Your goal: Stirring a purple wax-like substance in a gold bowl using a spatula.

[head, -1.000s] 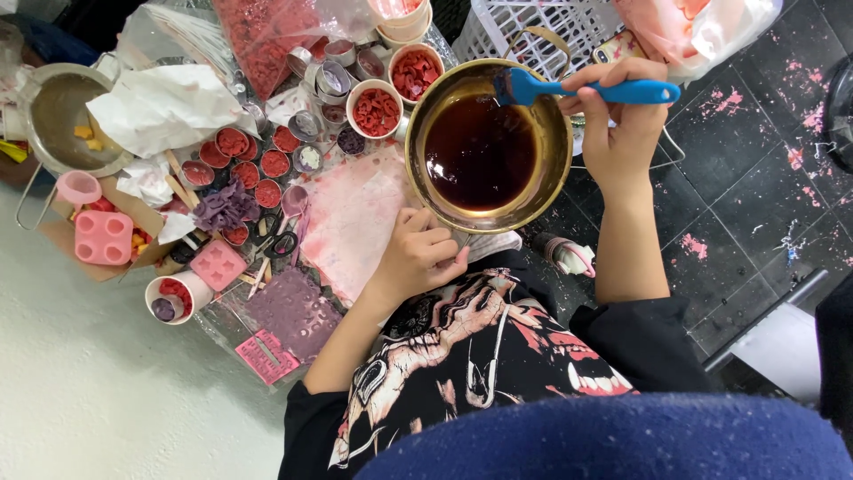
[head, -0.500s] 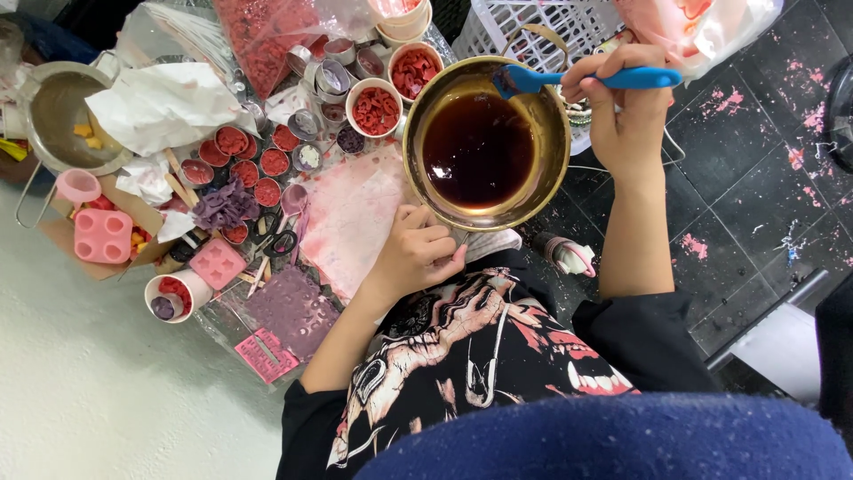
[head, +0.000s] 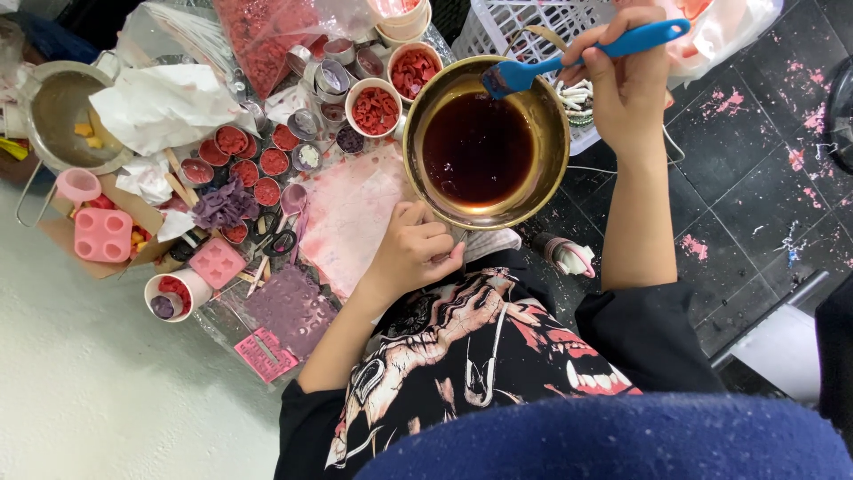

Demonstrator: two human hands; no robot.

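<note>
I look straight down at a round brass-coloured pot (head: 418, 133) filled with dark red-brown liquid (head: 477, 148), which sits in the middle of my view above my lap. My left hand (head: 413, 253) is curled into a closed grip just below the pot's near rim, fingers folded around what seems to be its handle, though the handle itself is hidden inside my fist. My right hand (head: 626, 76) is at the pot's far right side, fingers pinched shut around the handle of a blue spatula (head: 577, 55), whose blade rests over the pot's far rim, above the liquid. Left of the pot lies a pink-stained sheet (head: 351, 218) on a cluttered worktop, and beyond it many small round tins (head: 267, 164) of red wax. Two white cups of red flakes (head: 375, 108) stand just left of the pot's far edge. A pink mould (head: 102, 234) sits well to the left of the pot, and a white plastic basket (head: 533, 22) stands just behind the pot.
</note>
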